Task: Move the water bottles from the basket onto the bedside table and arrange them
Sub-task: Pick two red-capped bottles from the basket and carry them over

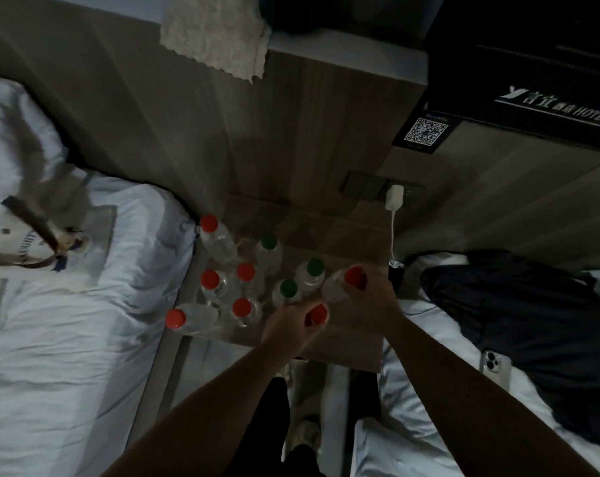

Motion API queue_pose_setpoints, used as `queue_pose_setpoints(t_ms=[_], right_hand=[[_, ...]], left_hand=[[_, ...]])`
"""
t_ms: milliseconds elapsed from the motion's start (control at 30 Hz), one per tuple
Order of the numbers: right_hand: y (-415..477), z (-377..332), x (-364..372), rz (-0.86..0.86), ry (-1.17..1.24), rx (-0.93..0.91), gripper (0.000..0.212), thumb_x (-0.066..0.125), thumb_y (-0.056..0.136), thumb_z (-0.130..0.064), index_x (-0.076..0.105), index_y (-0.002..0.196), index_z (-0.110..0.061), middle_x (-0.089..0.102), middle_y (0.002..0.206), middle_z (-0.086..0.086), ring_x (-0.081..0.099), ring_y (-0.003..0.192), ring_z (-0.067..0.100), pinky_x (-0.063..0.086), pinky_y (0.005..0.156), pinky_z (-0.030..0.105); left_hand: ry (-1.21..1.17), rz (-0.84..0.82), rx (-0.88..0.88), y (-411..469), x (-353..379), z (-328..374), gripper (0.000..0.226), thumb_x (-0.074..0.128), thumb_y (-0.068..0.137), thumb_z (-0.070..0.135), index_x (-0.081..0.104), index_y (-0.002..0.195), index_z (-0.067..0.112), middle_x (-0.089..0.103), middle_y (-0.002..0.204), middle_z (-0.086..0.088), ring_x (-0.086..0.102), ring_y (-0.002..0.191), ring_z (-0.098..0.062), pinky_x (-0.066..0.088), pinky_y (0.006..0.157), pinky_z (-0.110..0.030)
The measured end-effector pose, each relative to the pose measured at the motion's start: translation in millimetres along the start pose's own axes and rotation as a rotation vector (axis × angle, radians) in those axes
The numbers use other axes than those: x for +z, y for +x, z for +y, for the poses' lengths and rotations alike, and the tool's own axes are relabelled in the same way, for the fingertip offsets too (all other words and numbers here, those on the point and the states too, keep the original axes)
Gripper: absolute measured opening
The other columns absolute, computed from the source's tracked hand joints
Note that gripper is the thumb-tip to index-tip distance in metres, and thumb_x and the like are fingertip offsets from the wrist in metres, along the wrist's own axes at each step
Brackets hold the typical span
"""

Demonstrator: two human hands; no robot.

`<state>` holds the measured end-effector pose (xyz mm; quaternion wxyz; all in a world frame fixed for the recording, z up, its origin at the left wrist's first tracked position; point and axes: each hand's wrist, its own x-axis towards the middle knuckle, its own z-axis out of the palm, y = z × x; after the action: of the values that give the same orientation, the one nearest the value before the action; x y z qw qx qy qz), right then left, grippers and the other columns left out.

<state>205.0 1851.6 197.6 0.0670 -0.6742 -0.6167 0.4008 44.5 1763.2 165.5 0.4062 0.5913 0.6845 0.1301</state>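
Note:
Several clear water bottles stand on the wooden bedside table (353,342), some with red caps (246,271) and three with green caps (315,266). My left hand (288,327) is closed around a red-capped bottle (316,314) near the table's front. Beside it, my right hand (367,301) grips another red-capped bottle (355,276) that leans left. One red-capped bottle (188,318) at the table's left front corner tilts toward the bed. No basket is recognisable in view.
White beds flank the table on the left (68,321) and right (429,425). A tote bag (47,235) lies on the left bed; dark clothing (515,304) and a phone (496,368) on the right. A white charger (394,197) is plugged in behind the table.

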Motion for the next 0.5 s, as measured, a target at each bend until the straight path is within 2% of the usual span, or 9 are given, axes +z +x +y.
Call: queue_pose_setpoints(t_ms=[167, 333, 500], right_hand=[[9, 4, 3, -0.030, -0.023, 0.047, 0.031, 0.066, 0.084, -0.032, 0.062, 0.109, -0.014, 0.068, 0.102, 0.009, 0.064, 0.097, 0.028, 0.052, 0.088, 0.041], [15, 2, 4, -0.031, -0.009, 0.055, 0.030, 0.064, 0.086, -0.029, 0.059, 0.111, -0.013, 0.066, 0.104, 0.009, 0.063, 0.097, 0.027, 0.049, 0.083, 0.035], [14, 5, 3, -0.055, -0.046, 0.069, 0.034, 0.063, 0.087, -0.033, 0.060, 0.112, -0.010, 0.067, 0.106, 0.012, 0.063, 0.099, 0.030, 0.051, 0.089, 0.043]], left_hand=[[0.008, 0.020, -0.008, 18, -4, 4, 0.048, 0.055, 0.086, 0.054, 0.049, 0.129, 0.035, 0.066, 0.115, 0.004, 0.061, 0.107, -0.014, 0.050, 0.091, -0.033], [0.000, 0.053, -0.032, 24, 1, 8, 0.048, 0.056, 0.087, 0.048, 0.047, 0.132, 0.033, 0.067, 0.115, 0.001, 0.062, 0.106, -0.015, 0.046, 0.083, -0.026], [-0.019, 0.091, -0.073, 22, 7, 12, 0.046, 0.056, 0.088, 0.046, 0.045, 0.130, 0.032, 0.066, 0.114, 0.001, 0.061, 0.106, -0.017, 0.046, 0.078, -0.027]])
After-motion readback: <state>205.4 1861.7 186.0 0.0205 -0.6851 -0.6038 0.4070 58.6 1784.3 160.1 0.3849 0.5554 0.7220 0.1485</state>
